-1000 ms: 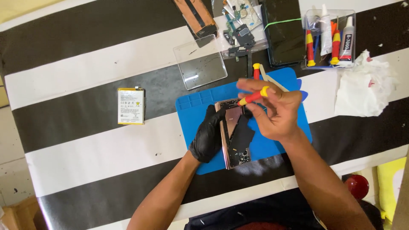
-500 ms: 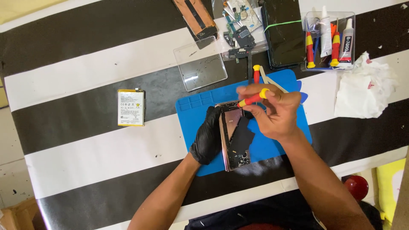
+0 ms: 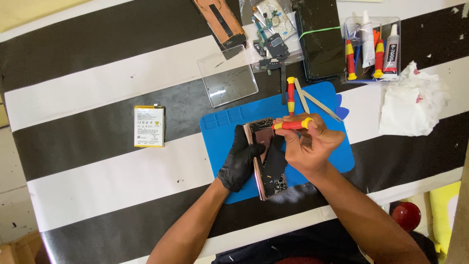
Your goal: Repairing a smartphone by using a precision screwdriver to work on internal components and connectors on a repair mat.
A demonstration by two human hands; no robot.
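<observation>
At frame centre, the gloved left hand (image 3: 240, 160) is pinning the opened phone (image 3: 266, 159) onto the blue mat (image 3: 222, 129), apparently to steady it, while the right hand (image 3: 312, 146) fingers are gripping a red-and-yellow screwdriver (image 3: 292, 125) over its upper end.

Black-and-white striped tablecloth (image 3: 97, 102) – blue mat (image 3: 224, 127), red-and-yellow screwdriver (image 3: 293, 124), black glove (image 3: 242, 159)

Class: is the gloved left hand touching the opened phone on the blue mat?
Touching: the head view shows the left hand gripping the phone's left edge.
</observation>
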